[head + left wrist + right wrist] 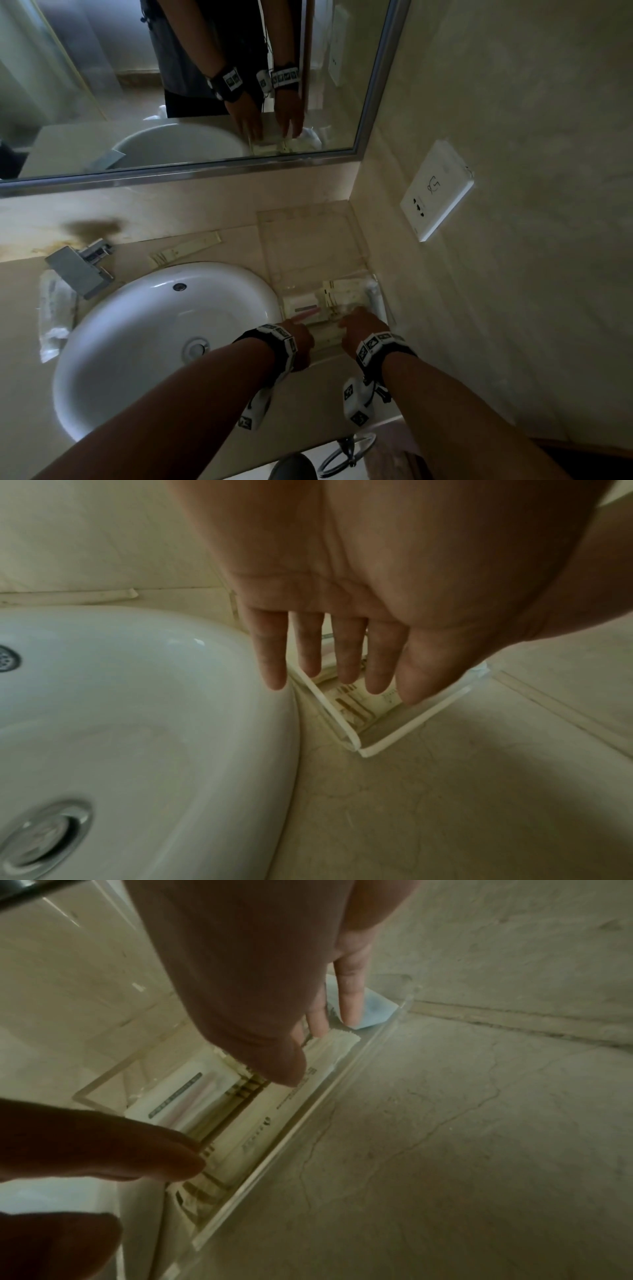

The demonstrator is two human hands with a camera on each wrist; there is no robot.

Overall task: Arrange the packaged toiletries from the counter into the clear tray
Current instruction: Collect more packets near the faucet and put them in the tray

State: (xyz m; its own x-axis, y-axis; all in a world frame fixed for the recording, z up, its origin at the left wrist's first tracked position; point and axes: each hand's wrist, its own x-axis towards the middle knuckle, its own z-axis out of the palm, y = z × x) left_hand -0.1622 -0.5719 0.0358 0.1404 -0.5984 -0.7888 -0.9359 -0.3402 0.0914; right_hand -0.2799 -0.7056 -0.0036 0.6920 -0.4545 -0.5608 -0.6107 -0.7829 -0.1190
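The clear tray (pixel 310 240) stands on the counter to the right of the sink, against the side wall. Several packets lie in its near end: a white one with a pink and grey stripe (pixel 303 306) (pixel 185 1099) and cream printed ones (pixel 346 293) (pixel 253 1129) (pixel 352 710). My left hand (pixel 301 329) (pixel 339 677) hovers over the tray's near left corner (pixel 358 746), fingers straight and pointing down, holding nothing. My right hand (pixel 356 322) (pixel 308 1042) reaches into the near right part, straight fingers touching the packets. A long cream packet (pixel 186 251) lies on the counter behind the sink.
The white basin (pixel 164 335) fills the counter to the left of the tray, with the faucet (pixel 78 267) behind it. A plastic-wrapped item (pixel 54 308) lies at the far left. The side wall with a socket (pixel 436 192) bounds the tray's right. A mirror (pixel 191 85) hangs above.
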